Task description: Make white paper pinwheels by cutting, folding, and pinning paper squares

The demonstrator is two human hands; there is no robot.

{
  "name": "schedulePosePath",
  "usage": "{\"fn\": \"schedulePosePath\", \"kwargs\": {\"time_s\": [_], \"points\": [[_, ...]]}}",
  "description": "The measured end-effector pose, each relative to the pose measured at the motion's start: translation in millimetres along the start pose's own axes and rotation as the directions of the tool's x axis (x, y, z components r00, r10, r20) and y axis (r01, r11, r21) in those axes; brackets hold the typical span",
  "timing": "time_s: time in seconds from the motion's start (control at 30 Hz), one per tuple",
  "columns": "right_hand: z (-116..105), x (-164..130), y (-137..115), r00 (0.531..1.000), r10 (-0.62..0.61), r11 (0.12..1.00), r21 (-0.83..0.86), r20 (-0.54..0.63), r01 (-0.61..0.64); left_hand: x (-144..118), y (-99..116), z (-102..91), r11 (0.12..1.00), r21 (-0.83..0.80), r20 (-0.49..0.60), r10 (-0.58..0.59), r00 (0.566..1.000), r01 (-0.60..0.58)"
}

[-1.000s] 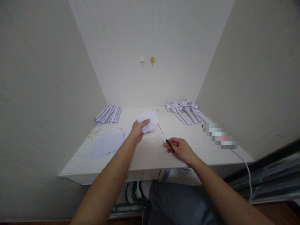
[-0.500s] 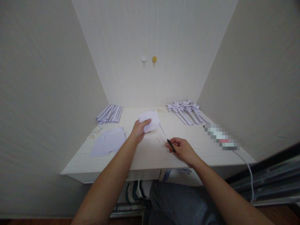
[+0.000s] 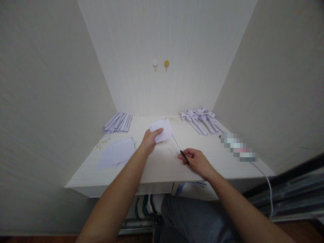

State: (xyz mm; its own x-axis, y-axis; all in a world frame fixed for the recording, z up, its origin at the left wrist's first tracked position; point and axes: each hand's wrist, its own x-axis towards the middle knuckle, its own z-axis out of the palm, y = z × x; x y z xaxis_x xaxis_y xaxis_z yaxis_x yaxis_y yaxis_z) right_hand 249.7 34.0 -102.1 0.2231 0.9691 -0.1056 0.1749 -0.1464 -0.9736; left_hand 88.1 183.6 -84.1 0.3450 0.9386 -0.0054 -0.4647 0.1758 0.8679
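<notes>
Head view: left hand (image 3: 149, 141) holds paper (image 3: 162, 131); right hand (image 3: 196, 162) holds scissors (image 3: 180, 149).

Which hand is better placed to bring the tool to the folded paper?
The right hand: it already holds the thin tool, tip near the folded paper in the left hand.

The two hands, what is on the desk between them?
Only the thin scissor blades, running from the right hand toward the paper in the left hand; the head view shows it.
</notes>
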Motion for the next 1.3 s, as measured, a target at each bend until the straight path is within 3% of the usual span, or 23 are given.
{"fn": "schedulePosePath", "kwargs": {"time_s": [1.3], "points": [[-0.2,1.2,3.1,1.0,-0.001,1.0,-0.006,0.016,0.001,0.6,-1.4,0.6,1.0,0.001,-0.037,-0.013,0.999,0.013]]}}
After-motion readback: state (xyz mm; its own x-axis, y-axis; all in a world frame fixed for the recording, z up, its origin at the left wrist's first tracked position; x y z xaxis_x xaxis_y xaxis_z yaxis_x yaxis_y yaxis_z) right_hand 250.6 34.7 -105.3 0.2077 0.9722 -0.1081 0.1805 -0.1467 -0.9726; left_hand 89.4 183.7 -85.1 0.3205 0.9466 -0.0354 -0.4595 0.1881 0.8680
